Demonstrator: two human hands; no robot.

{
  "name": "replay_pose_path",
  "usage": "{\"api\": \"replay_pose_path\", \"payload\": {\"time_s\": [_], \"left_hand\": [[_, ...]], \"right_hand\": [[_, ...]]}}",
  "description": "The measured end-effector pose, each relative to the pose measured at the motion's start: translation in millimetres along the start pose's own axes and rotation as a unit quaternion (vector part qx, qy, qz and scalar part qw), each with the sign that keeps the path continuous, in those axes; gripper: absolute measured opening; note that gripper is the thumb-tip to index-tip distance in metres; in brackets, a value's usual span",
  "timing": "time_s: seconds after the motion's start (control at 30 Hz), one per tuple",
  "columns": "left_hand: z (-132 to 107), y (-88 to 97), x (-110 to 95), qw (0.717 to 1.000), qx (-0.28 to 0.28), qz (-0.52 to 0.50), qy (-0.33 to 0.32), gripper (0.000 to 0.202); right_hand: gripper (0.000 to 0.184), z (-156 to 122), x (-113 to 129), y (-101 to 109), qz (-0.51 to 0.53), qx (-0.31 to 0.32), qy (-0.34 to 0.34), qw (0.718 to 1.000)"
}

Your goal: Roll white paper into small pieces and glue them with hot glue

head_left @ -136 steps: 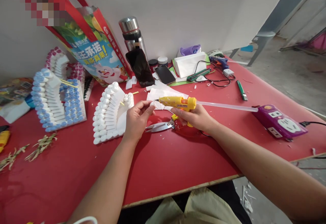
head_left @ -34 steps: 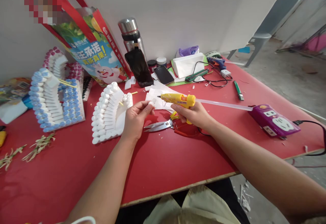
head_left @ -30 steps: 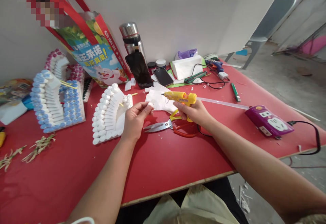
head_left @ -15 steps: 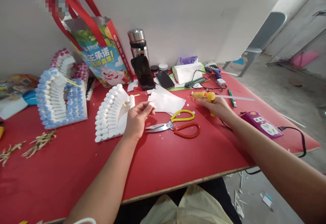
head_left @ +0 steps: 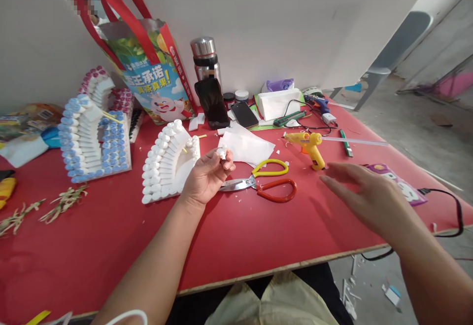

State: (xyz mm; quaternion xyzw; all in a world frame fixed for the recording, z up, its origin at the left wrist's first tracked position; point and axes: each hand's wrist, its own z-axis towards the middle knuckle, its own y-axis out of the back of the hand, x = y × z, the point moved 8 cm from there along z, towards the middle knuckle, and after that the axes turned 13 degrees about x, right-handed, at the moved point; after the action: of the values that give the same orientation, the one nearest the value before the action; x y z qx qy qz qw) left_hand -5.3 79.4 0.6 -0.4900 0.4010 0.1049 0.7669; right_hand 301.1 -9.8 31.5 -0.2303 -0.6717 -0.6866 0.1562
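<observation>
My left hand [head_left: 210,173] pinches a small white piece [head_left: 220,153], which looks like cotton swab tips, between thumb and fingers. Just behind that hand stands a white curved model [head_left: 162,160] made of cotton swabs. Scissors [head_left: 254,182] with one yellow and one red handle lie beside the hand, blade tips partly behind it. White paper sheets [head_left: 246,145] spread out beyond them. My right hand [head_left: 364,192] is empty, fingers extended, above the table's right side. Left of it and apart from it, a yellow glue gun [head_left: 306,142] rests on the table with a clear glue stick in its back.
Blue-and-white swab models [head_left: 96,147] and dry plant bits [head_left: 64,201] occupy the left. A shopping bag [head_left: 155,78], steel flask [head_left: 204,54], phones [head_left: 244,115] and tissues [head_left: 279,104] line the back. A purple power strip [head_left: 414,197] sits partly behind my right hand.
My right hand has let go of the glue gun and drawn back toward me and to the right. My left hand has turned, showing more of the white piece.
</observation>
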Motion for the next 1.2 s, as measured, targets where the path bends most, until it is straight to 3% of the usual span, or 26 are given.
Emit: {"api": "replay_pose_path", "payload": {"time_s": [0.07,0.13,0.27,0.33,0.4,0.5,0.6,0.8,1.2], "left_hand": [[0.5,0.5,0.3,1.000,-0.002,0.028,-0.003,0.010],[0.9,3.2,1.7,0.998,-0.013,0.058,-0.001,0.010],[1.4,10.3,2.6,0.994,-0.042,0.097,-0.004,0.015],[0.4,13.9,-0.6,0.991,-0.063,0.118,-0.016,0.019],[-1.3,16.3,-4.1,0.984,-0.082,0.154,-0.020,0.020],[-2.7,16.8,-3.1,0.972,-0.089,0.217,0.015,0.020],[-2.9,16.1,1.3,0.963,-0.082,0.251,0.050,0.021],[-3.8,14.8,4.8,0.949,-0.096,0.288,0.082,0.028],[-5.3,14.7,4.0,0.949,-0.104,0.289,0.072,0.028]], "right_hand": [[0.030,-17.0,38.0,-2.8,0.092,0.029,0.077,0.992],[0.025,-14.5,84.1,-12.6,0.172,0.071,0.159,0.970],[0.028,39.1,147.7,-41.6,0.257,0.101,0.219,0.936],[0.025,69.8,157.7,-63.8,0.322,0.136,0.206,0.914],[0.021,88.5,159.4,-88.9,0.421,0.200,0.199,0.862],[0.021,97.4,145.7,-113.9,0.550,0.243,0.178,0.779],[0.021,95.6,133.2,-127.5,0.576,0.278,0.165,0.751],[0.019,97.7,130.7,-130.0,0.563,0.281,0.162,0.760],[0.022,96.5,131.9,-126.4,0.534,0.244,0.159,0.794]]}}
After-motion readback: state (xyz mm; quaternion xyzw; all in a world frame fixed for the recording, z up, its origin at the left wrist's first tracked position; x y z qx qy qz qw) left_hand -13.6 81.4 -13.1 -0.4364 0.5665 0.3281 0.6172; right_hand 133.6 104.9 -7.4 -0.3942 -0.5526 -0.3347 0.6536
